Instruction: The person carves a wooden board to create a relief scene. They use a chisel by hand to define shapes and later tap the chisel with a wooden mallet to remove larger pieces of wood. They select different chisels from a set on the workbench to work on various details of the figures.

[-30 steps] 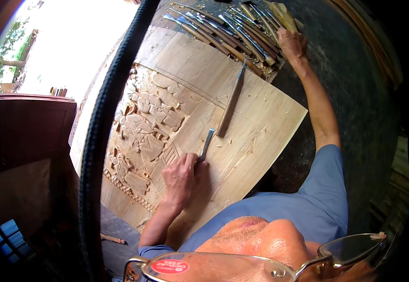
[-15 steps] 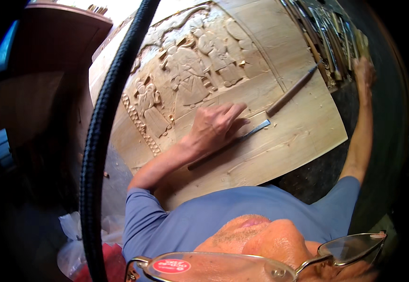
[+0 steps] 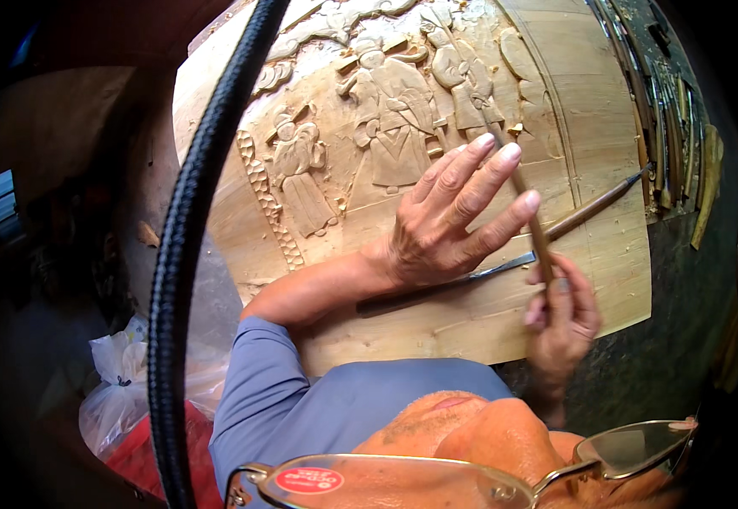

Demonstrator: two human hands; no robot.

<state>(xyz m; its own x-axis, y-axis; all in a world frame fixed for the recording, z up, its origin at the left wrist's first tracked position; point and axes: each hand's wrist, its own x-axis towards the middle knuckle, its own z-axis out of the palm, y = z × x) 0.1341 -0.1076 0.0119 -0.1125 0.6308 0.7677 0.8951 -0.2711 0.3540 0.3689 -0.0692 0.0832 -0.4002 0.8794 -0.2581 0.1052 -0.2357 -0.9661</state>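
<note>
The right hand (image 3: 562,318), which a second ago was stretched out to the row of tools (image 3: 666,119) along the far edge of the bench (image 3: 640,373), has come back to the panel (image 3: 471,314) and now has its grip clenched round the wooden handle of a thin chisel (image 3: 528,204). The tool slants up and away from the fist, its tip near the feet of the carved figures (image 3: 394,110). The left hand (image 3: 445,229) has changed too: half a second ago it lay flat over a steel gouge (image 3: 488,270) on the bare wood, and now it is spread open with the fingers (image 3: 479,174) reaching along the chisel's shaft, apparently steadying it rather than grasping it. The gouge lies under that hand on the plain lower part of the panel, and a second long tool (image 3: 598,206) rests slantwise just beyond. Judging from this, picking out a tool is finished and the blade is being set to the relief for a cut.
</note>
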